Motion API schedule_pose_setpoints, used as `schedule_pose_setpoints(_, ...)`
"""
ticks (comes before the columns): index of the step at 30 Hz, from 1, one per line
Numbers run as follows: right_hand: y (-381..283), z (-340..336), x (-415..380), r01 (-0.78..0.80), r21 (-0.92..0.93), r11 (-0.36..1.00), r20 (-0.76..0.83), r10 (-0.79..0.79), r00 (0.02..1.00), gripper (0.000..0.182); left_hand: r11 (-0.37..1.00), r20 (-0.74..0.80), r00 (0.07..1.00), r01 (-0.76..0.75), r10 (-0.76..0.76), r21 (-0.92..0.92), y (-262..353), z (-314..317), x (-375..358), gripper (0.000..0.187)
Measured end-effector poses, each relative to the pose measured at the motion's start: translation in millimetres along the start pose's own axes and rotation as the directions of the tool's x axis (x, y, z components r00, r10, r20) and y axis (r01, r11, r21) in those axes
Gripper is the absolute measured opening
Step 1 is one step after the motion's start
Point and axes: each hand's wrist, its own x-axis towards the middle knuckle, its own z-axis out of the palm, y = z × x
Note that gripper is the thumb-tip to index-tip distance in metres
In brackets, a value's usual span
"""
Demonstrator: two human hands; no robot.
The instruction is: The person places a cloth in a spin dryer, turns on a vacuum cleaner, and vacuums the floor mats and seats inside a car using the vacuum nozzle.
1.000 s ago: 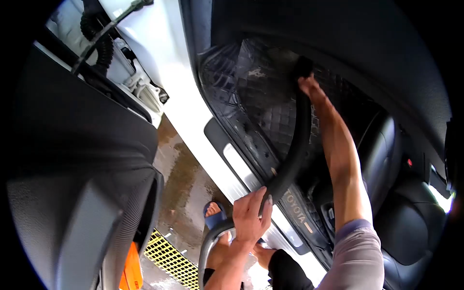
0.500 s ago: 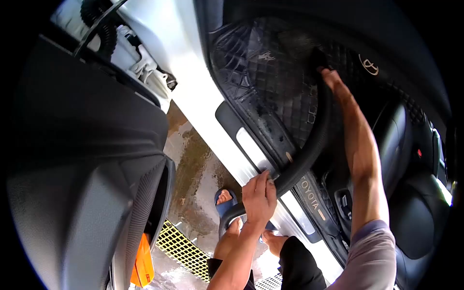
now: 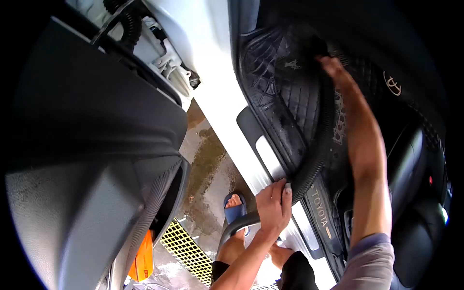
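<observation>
1. My right hand (image 3: 330, 66) is wrapped round the hose (image 3: 316, 162) near its far end, I judge for going over the floor mat (image 3: 300, 102).
2. My left hand (image 3: 273, 208) curls round it above the door sill (image 3: 267, 155); reaching further calls for slack.

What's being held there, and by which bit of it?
A black hose: the left grip holds it partway along, the right grip near its far end.

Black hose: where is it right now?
In the head view, right of centre, the black hose curves from the right hand over the quilted floor mat, across the TOYOTA door sill and past the left hand.
</observation>
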Motion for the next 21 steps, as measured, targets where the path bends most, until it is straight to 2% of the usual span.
schedule_pose_setpoints(1,7,17,6,0.032,-0.26,0.965,-0.047,-0.046,0.998,0.063,1.0,-0.011,1.0,-0.007,0.007,0.001,-2,3,0,0.032)
schedule_pose_setpoints(2,24,27,17,0.041,-0.506,0.862,-0.082,-0.095,0.992,0.075,1.0,-0.02,1.0,-0.013,0.013,-0.002,-5,6,-1,0.032)
schedule_pose_setpoints(3,59,18,47,0.225,-0.217,0.95,0.085,-0.211,0.974,0.078,1.0,-0.013,1.0,0.016,-0.015,0.022,-4,8,-1,0.032)
schedule_pose_setpoints(4,93,2,71,0.337,0.111,0.935,0.213,-0.354,0.911,0.083,0.997,-0.006,0.998,0.057,-0.056,0.047,2,10,-3,0.032)
schedule_pose_setpoints(5,74,-6,23,0.299,-0.104,0.949,0.21,-0.273,0.939,0.083,0.994,0.04,0.994,0.103,-0.104,0.026,6,10,-3,0.031)
schedule_pose_setpoints(7,24,-20,-89,0.196,-0.522,0.83,0.2,-0.104,0.974,0.083,0.993,0.006,0.995,0.097,-0.097,0.063,12,13,3,0.025)
schedule_pose_setpoints(8,22,-30,-105,0.202,-0.537,0.819,0.247,-0.077,0.966,0.086,0.993,-0.013,0.996,0.094,-0.093,0.071,15,15,4,0.024)
schedule_pose_setpoints(10,-18,-47,-125,-0.034,-0.582,0.813,0.096,0.11,0.989,0.082,0.991,-0.031,0.991,0.133,-0.132,0.025,13,19,-1,0.023)
schedule_pose_setpoints(11,-10,-57,-99,-0.067,-0.216,0.974,0.296,0.131,0.946,0.068,0.987,-0.047,0.986,0.156,-0.157,-0.024,6,22,3,0.022)
schedule_pose_setpoints(12,-27,-50,-115,-0.061,-0.138,0.989,0.243,0.093,0.965,0.062,0.986,-0.056,0.986,0.156,-0.16,-0.063,5,21,4,0.023)
schedule_pose_setpoints(14,-12,-50,-98,0.085,-0.121,0.989,0.255,-0.052,0.966,0.057,0.985,-0.091,0.983,0.154,-0.161,-0.078,9,23,3,0.024)
schedule_pose_setpoints(15,-8,-58,-93,-0.085,-0.214,0.973,0.298,0.148,0.943,0.067,0.977,-0.048,0.979,0.195,-0.2,-0.088,12,18,3,0.022)
schedule_pose_setpoints(16,5,-45,-92,-0.101,-0.216,0.971,0.301,0.165,0.939,0.067,0.994,-0.11,0.988,0.108,-0.109,-0.01,13,16,5,0.018)
schedule_pose_setpoints(17,43,-32,-82,0.091,-0.201,0.975,0.222,-0.045,0.974,0.065,0.995,-0.105,0.99,0.096,-0.097,-0.014,6,20,1,0.018)
schedule_pose_setpoints(18,77,-30,-92,0.259,-0.218,0.941,0.144,-0.231,0.962,0.063,0.994,-0.08,0.991,0.102,-0.104,-0.031,2,21,-10,0.017)
schedule_pose_setpoints(20,96,4,-135,0.284,-0.283,0.916,0.056,-0.279,0.959,0.065,0.956,0.093,0.957,0.284,-0.276,-0.08,5,13,-17,0.017)
schedule_pose_setpoints(21,90,12,-156,0.293,-0.304,0.907,0.117,-0.269,0.956,0.066,0.956,0.094,0.962,0.267,-0.257,-0.121,-1,10,-22,0.017)
